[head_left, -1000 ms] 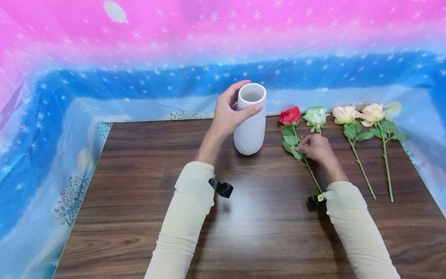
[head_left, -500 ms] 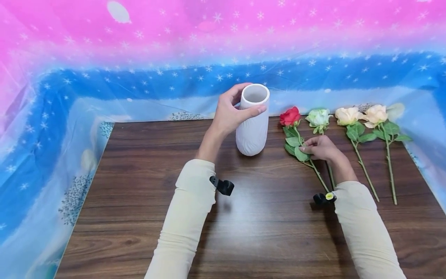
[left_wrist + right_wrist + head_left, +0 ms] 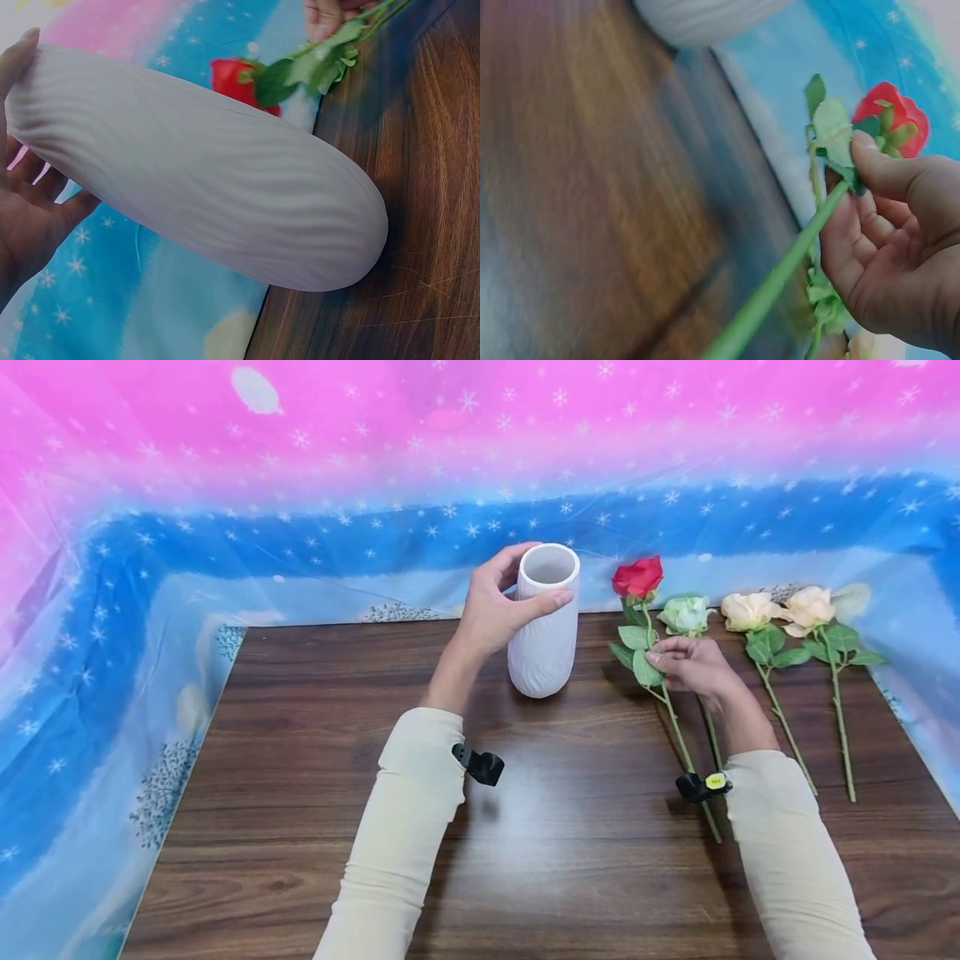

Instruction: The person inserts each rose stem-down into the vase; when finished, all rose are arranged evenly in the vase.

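My left hand grips the upper part of a white vase, its thumb along the front just under the rim. The vase has a wavy ribbed surface and its round mouth faces up. My right hand pinches the leafy stem of a red rose between thumb and fingers, to the right of the vase. In the right wrist view the green stem slants down from the pinch, with the red bloom beyond the thumb. A pale green rose lies just behind the right hand, its stem partly hidden by it.
Two cream roses lie side by side at the right of the brown wooden table, stems pointing toward me. A pink and blue snowflake cloth hangs round the table's back and sides. Black wrist cameras sit at both cuffs.
The red rose has risen off the table in my right hand, its bloom now higher and its stem end showing lower. The left hand and vase stay nearly still.
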### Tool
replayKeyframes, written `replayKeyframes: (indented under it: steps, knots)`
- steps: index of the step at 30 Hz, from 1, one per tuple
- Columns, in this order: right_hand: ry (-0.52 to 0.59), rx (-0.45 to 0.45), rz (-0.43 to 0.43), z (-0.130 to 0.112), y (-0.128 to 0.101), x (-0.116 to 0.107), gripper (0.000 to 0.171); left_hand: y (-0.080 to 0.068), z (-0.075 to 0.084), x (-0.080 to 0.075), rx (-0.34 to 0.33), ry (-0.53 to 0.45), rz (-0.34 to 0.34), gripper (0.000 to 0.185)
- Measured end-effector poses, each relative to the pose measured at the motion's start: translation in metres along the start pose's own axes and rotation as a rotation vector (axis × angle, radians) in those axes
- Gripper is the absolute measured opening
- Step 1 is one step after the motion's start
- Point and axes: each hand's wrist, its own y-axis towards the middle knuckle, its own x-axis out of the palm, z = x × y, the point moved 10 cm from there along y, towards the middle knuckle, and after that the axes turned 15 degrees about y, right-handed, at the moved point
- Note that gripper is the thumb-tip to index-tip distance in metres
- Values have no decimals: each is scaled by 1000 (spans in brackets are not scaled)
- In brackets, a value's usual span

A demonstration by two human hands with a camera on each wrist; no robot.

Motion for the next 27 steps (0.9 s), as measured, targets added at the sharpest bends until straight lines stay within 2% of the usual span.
replayKeyframes:
  steps: [10,19,27]
  knots:
    - [396,-137,60,-34,-9,2,18,-1,1,0,14,19,2,61]
    - [619,-268,94,-63,-18,4,11,-2,1,2,12,6,1,62]
    - [737,-375,137,-91,-24,5,12,-1,3,0,19,5,13,61]
